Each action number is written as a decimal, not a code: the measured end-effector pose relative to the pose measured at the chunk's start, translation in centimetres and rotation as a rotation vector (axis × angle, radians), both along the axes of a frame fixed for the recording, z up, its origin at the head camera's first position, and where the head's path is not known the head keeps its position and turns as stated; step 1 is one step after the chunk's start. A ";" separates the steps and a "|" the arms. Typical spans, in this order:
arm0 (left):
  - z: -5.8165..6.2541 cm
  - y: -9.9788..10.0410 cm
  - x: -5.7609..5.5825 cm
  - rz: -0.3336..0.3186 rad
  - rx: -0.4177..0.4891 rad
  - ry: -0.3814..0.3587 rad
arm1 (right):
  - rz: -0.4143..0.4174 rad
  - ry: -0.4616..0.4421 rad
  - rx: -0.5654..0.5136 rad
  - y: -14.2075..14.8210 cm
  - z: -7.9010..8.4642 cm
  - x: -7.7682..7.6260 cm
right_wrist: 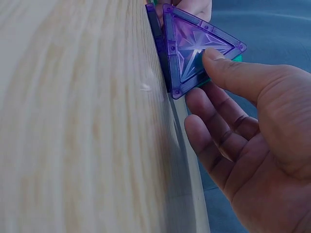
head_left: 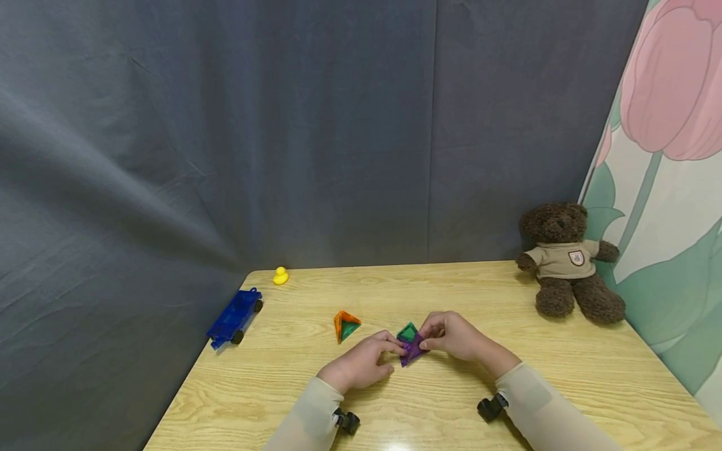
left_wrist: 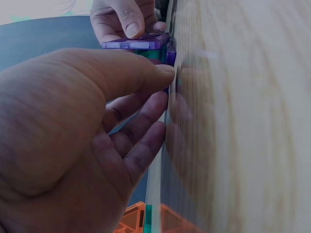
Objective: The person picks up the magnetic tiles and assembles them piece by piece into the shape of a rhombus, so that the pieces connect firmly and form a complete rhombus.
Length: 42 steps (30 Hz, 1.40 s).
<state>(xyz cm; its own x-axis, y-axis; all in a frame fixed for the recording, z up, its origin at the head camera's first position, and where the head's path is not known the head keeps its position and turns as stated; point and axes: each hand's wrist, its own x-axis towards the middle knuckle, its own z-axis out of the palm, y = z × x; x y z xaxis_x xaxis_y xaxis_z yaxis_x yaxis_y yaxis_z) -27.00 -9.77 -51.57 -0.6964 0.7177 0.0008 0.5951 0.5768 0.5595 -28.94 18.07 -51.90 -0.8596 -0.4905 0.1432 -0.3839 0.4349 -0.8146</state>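
Note:
A translucent purple triangular magnetic tile (right_wrist: 187, 36) stands tilted up from the tabletop, pinched by my right hand (head_left: 458, 338) with the thumb on its face and fingers behind. A second purple tile (right_wrist: 156, 41) lies flat on the table, meeting it along one edge. Behind them is a green tile (head_left: 407, 331), partly covered by the purple. My left hand (head_left: 366, 362) reaches in from the left, its outstretched index finger touching the purple pieces; the other fingers are loosely bent near the tabletop. In the left wrist view, the thumb hides part of that contact.
An orange and green tile pyramid (head_left: 348, 326) sits left of the hands. Farther left are a blue toy car base (head_left: 234, 317) and a yellow rubber duck (head_left: 281, 275). A brown teddy bear (head_left: 555, 263) sits at the back right, against the flowered wall. A dark curtain (head_left: 338, 138) hangs behind the table.

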 end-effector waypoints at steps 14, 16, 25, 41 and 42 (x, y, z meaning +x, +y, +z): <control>0.0 0.0 -0.1 0.004 -0.006 0.003 | -0.016 0.002 0.019 -0.1 0.0 0.1; 0.0 0.0 -0.1 0.003 -0.003 0.007 | -0.012 0.002 0.014 -0.2 0.0 0.1; -0.1 -0.1 0.0 0.007 0.007 0.001 | 0.001 -0.025 0.015 -0.2 0.0 0.2; -0.3 -0.5 -0.2 -0.033 0.036 -0.034 | 0.011 -0.008 0.033 -0.1 -0.5 0.1; -0.3 -0.5 -0.2 -0.025 0.043 -0.039 | 0.007 -0.007 0.034 0.0 -0.5 0.1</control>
